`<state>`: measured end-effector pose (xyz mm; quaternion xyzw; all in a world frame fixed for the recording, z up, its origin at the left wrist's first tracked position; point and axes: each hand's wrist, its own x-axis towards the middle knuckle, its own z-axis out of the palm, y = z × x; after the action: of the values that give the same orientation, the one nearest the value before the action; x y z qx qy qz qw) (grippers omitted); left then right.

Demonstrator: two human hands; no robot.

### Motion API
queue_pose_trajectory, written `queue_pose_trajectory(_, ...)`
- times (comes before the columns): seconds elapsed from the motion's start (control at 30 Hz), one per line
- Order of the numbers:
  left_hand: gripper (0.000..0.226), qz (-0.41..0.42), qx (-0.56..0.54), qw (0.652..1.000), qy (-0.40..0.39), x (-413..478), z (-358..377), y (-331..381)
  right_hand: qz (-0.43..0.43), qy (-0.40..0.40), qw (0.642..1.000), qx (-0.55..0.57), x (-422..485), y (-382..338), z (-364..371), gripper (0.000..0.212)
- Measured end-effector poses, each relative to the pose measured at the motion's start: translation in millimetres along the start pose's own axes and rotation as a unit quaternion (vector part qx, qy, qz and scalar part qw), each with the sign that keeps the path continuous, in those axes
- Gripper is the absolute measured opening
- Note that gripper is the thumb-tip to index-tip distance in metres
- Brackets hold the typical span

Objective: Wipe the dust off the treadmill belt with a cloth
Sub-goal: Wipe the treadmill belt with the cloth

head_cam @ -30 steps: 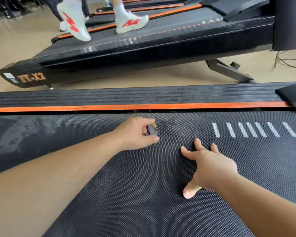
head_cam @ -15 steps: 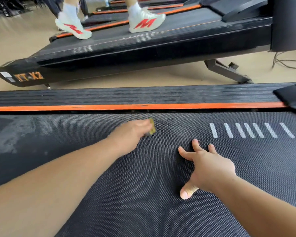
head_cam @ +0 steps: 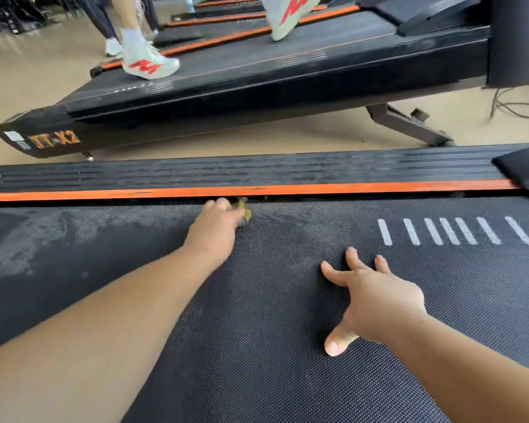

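Cloth (head_cam: 243, 212) mostly hidden in left hand (head_cam: 216, 227)

We have both hands on the treadmill belt (head_cam: 257, 346): the left hand (head_cam: 216, 228) lies ahead and to the left of the right hand (head_cam: 376, 296), at the belt's far edge, with the cloth (head_cam: 244, 212) at its fingertips. Just beyond the left hand runs the side rail (head_cam: 287, 175). The row of belt stripes (head_cam: 452, 231) lies ahead and to the right of our right hand. Dust patches (head_cam: 16, 239) lie well to the left of the left hand. Beyond the rail stands a second treadmill (head_cam: 257, 87), with someone's shoes (head_cam: 148, 64) on it.
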<state>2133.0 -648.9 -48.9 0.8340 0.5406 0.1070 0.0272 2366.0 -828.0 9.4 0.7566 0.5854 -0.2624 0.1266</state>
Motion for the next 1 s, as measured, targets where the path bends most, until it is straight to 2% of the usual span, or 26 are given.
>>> queue_pose_trajectory(0.07,0.024,-0.108,-0.025,0.993,0.045,1.0,0.1,11.1,-0.005,0.009,1.000,-0.001,-1.1,0.0,0.3,0.141)
queue_pose_trajectory(0.13,0.022,-0.102,-0.072,0.990,0.058,-8.1,0.3,47.1,-0.007,0.010,1.000,0.003,-1.7,0.4,0.1,0.141)
queue_pose_trajectory(0.17,0.021,-0.061,-0.096,0.992,0.047,-16.9,1.6,65.7,-0.008,0.011,1.000,0.003,-2.2,0.1,-0.3,0.141)
queue_pose_trajectory(0.23,0.021,0.073,-0.123,0.990,0.000,-40.7,0.5,86.6,-0.010,0.012,1.000,-0.004,-2.1,-0.6,-0.2,0.141)
queue_pose_trajectory(0.3,0.024,0.185,-0.127,0.973,-0.060,-44.2,-8.7,74.8,-0.009,0.011,1.000,-0.004,-2.4,0.3,0.0,0.141)
queue_pose_trajectory(0.33,0.025,0.212,-0.104,0.969,-0.072,-35.4,-10.4,58.3,-0.007,0.009,1.000,-0.003,-2.9,0.1,-0.3,0.140)
queue_pose_trajectory(0.37,0.025,0.200,-0.067,0.975,-0.066,-25.5,-12.2,41.2,-0.007,0.009,1.000,-0.004,-3.2,-0.3,-0.5,0.140)
queue_pose_trajectory(0.4,0.025,0.146,-0.039,0.988,-0.045,-15.9,-12.7,25.6,-0.008,0.012,1.000,-0.003,-2.8,0.0,-0.1,0.140)
queue_pose_trajectory(0.43,0.025,0.058,-0.035,0.998,-0.009,-9.4,-12.1,15.3,-0.009,0.015,1.000,-0.001,-2.4,0.5,0.5,0.140)
queue_pose_trajectory(0.47,0.026,-0.038,-0.052,0.997,0.034,-6.7,-10.4,14.3,-0.009,0.015,1.000,0.001,-2.0,0.2,0.6,0.140)
queue_pose_trajectory(0.5,0.028,-0.098,-0.076,0.990,0.073,-8.3,-7.1,25.1,-0.008,0.013,1.000,0.001,-2.1,-0.4,0.2,0.140)
queue_pose_trajectory(0.53,0.030,-0.111,-0.106,0.984,0.090,-13.6,-3.4,44.0,-0.007,0.010,1.000,0.000,-2.1,-0.8,-0.5,0.141)
queue_pose_trajectory(0.57,0.032,-0.087,-0.136,0.983,0.082,-22.4,-0.2,67.3,-0.006,0.008,1.000,0.001,-1.8,-0.8,-1.1,0.141)
queue_pose_trajectory(0.63,0.033,0.043,-0.177,0.983,0.038,-49.4,1.8,104.0,-0.005,0.008,1.000,-0.003,-1.4,-0.9,-0.7,0.140)
queue_pose_trajectory(0.7,0.030,0.166,-0.184,0.968,-0.027,-59.2,-4.9,105.5,-0.007,0.015,1.000,-0.011,-1.0,-0.7,1.3,0.139)
queue_pose_trajectory(0.73,0.030,0.199,-0.168,0.964,-0.055,-50.3,-8.4,94.2,-0.005,0.017,1.000,-0.012,-1.7,-0.2,1.4,0.139)
queue_pose_trajectory(0.77,0.030,0.193,-0.139,0.969,-0.065,-37.9,-8.9,78.7,-0.005,0.014,1.000,-0.013,-2.7,-0.7,1.5,0.140)
queue_pose_trajectory(0.8,0.030,0.147,-0.122,0.981,-0.047,-24.7,-7.4,62.9,-0.005,0.012,1.000,-0.013,-2.8,-1.1,1.7,0.140)
queue_pose_trajectory(0.87,0.031,-0.015,-0.124,0.992,0.031,-9.6,-4.1,48.7,-0.002,0.011,1.000,-0.009,-1.9,0.0,1.6,0.141)
queue_pose_trajectory(0.9,0.032,-0.066,-0.121,0.988,0.067,-11.8,-2.0,59.3,-0.001,0.010,1.000,-0.007,-1.6,-0.1,1.1,0.141)
queue_pose_trajectory(0.93,0.032,-0.069,-0.121,0.987,0.082,-20.4,0.8,79.0,-0.002,0.011,1.000,-0.008,-1.4,-0.3,1.0,0.141)
queue_pose_trajectory(1.0,0.032,0.011,-0.147,0.988,0.045,-47.4,6.7,120.5,-0.005,0.016,1.000,-0.009,-0.8,0.0,1.3,0.140)
